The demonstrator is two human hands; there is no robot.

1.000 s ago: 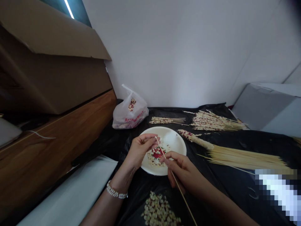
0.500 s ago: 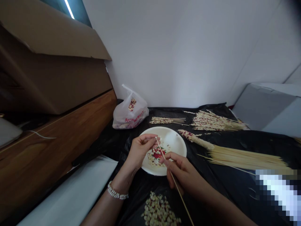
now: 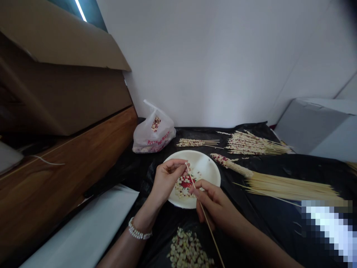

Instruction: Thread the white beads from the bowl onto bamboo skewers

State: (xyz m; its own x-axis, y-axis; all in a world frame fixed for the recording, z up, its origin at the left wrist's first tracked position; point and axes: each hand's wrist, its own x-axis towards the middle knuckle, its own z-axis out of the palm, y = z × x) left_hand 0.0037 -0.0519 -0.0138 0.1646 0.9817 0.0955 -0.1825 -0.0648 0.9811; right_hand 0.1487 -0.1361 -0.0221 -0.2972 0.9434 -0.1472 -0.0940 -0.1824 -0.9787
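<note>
While my L hand [image 3: 164,180] has thumb + forefinger pinched narrow at the tip of a thin stick [image 3: 210,230], my R hand [image 3: 210,201] grips the same stick lower down btwn thumb and index, other R fingers curled under. A small pale bit shows at the tip by my L fingertips; too tiny to tell if it's a separate piece or just the stick's end. Stick slants from L fingertips, thru the R pinch, down toward me and out of view at the bottom edge.

Right below both sets of fingers, w/ my L hand overlapping its near-left side, is a white bowl [image 3: 214,169], w/ pale kernels [image 3: 182,191] strewn over its red-and-green printed bottom. Nearer me than my fingers, a heap of roundish kernels [image 3: 188,249] sits on black sheeting [image 3: 267,212], btwn my forearms. Bead bracelet [image 3: 138,231] on L wrist.

Beyond my fingers, a bit left: plastic bag [image 3: 154,132] w/ red print, stuff inside. Straight past the bowl, a small bunch of filled sticks [image 3: 192,142]; farther right, a bigger spread of filled sticks [image 3: 247,143], w/ reddish bits. To the R of my R fingers lies a long bundle [image 3: 290,185], bare stick ends pointing away from me. Cardboard box [image 3: 67,89] is well off to my left.
</note>
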